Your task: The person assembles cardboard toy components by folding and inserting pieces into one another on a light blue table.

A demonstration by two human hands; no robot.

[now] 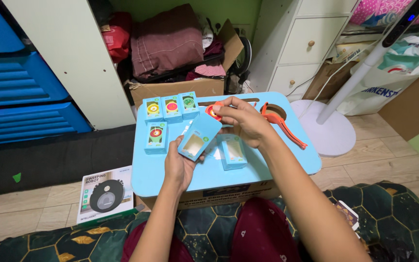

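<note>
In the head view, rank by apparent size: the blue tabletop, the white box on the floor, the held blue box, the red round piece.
1. blue tabletop
2. white box
3. held blue box, though nearer the camera
4. red round piece

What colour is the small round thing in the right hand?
The small round thing is red-orange, pinched in the right hand. The head view shows it.

Single head-worn view, steeply downward, close over the small blue table (287,167).
</note>
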